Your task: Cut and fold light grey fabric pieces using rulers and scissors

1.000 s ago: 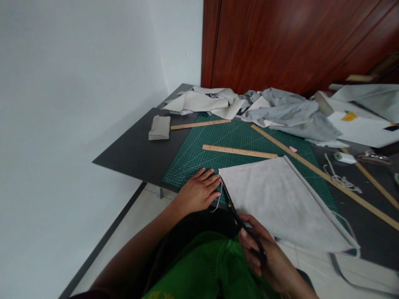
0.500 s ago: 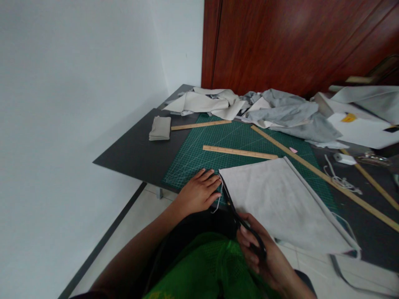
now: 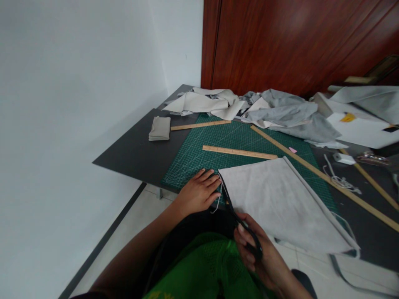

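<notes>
My right hand (image 3: 254,245) grips black scissors (image 3: 230,207), whose blades run along the left edge of a piece of pale grey fabric (image 3: 268,199). A thin white strip (image 3: 217,202) hangs beside the blades, near my left fingers. My left hand (image 3: 200,192) lies flat with fingers spread on the green cutting mat (image 3: 183,166), its fingertips at the strip and the fabric's edge. The fabric covers the near right part of the mat and overhangs the table edge. Whether the blades are closed fully at the tip is hard to make out.
Wooden rulers (image 3: 240,152) lie on the mat, one long ruler (image 3: 299,160) slanting right. A folded cloth stack (image 3: 160,128) sits on the dark table (image 3: 131,153). Crumpled fabric (image 3: 280,110) lines the back. At right are a white box (image 3: 361,128) and tangled white cord (image 3: 343,182).
My right hand and the scissor handles have shifted slightly left. The left hand and the fabric stay almost where they were.
</notes>
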The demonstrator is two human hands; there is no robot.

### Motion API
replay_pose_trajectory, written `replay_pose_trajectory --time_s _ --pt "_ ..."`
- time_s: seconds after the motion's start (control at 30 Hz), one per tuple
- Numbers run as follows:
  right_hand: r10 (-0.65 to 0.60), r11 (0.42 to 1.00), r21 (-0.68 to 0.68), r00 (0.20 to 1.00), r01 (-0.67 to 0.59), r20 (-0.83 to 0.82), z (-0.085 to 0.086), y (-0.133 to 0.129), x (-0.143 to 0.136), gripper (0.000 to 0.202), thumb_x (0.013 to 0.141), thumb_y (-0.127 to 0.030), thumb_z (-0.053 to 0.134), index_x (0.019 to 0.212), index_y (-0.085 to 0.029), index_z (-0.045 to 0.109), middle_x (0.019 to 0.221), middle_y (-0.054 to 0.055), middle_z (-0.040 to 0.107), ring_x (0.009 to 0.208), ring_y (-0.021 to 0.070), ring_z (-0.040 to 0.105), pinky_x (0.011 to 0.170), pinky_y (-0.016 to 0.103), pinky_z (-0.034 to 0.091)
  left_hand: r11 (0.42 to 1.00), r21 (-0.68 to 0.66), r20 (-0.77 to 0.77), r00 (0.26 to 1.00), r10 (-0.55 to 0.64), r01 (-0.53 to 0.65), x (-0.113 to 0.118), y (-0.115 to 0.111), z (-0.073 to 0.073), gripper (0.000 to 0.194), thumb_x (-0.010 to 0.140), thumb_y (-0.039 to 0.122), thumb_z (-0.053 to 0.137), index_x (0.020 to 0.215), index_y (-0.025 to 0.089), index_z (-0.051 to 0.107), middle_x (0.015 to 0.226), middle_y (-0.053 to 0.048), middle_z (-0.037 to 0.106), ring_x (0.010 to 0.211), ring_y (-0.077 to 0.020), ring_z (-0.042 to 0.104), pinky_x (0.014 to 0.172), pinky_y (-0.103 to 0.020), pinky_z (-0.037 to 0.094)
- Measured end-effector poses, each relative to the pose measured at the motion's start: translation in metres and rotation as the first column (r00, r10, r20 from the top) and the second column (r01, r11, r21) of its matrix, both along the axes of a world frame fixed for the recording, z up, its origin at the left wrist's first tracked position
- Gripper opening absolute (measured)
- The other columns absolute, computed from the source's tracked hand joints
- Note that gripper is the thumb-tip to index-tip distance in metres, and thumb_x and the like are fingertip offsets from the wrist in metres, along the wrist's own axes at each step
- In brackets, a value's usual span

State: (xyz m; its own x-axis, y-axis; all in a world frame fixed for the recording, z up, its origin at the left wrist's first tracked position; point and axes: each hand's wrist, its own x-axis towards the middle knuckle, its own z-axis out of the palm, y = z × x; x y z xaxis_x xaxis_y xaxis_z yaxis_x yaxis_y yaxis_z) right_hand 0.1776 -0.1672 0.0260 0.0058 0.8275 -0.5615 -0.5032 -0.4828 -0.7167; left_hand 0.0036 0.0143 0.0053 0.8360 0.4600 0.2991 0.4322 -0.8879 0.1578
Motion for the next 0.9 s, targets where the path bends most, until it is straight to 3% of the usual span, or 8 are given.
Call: replay_pose_trajectory --time_s 0.47,0.67,0.9 --pt "-0.002 1.000 0.009 1.000 0.002 0.008 -0.005 -0.003 -0.001 0.058 0.081 -0.055 0.083 0.124 -0.027 0.056 0.068 -0.011 0.048 0.040 0.0026 0.033 0.033 0.014 0.028 1.000 -0.011 0.006 1.000 0.002 -0.002 0.000 0.000 0.001 0.043 0.106 0.040 0.052 0.142 0.018 0.060 0.145 -0.008 0.065 0.146 -0.0290 0.048 0.127 -0.050 0.029" --pt "0.022 1.000 0.021 1.000 -0.021 -0.018 -0.009 -0.001 0.002 0.055 0.081 -0.054 0.082 0.121 -0.029 0.054 0.065 -0.013 0.044 0.038 0.0030 0.030 0.032 0.014 0.028 0.999 -0.045 0.044 0.999 0.008 -0.006 0.001 0.004 0.002 0.054 0.099 0.056 0.061 0.138 0.020 0.062 0.139 -0.010 0.068 0.143 -0.0291 0.052 0.124 -0.051 0.034" --pt "0.028 0.998 0.062 0.998 -0.025 -0.047 -0.007 0.002 0.000 0.057 0.079 -0.055 0.082 0.120 -0.028 0.054 0.066 -0.012 0.046 0.041 0.0034 0.032 0.033 0.014 0.027 0.983 -0.127 0.168 0.974 0.155 -0.135 0.016 -0.002 -0.005 0.038 0.095 0.049 0.069 0.122 0.022 0.070 0.129 -0.007 0.073 0.135 -0.0281 0.059 0.121 -0.051 0.038"
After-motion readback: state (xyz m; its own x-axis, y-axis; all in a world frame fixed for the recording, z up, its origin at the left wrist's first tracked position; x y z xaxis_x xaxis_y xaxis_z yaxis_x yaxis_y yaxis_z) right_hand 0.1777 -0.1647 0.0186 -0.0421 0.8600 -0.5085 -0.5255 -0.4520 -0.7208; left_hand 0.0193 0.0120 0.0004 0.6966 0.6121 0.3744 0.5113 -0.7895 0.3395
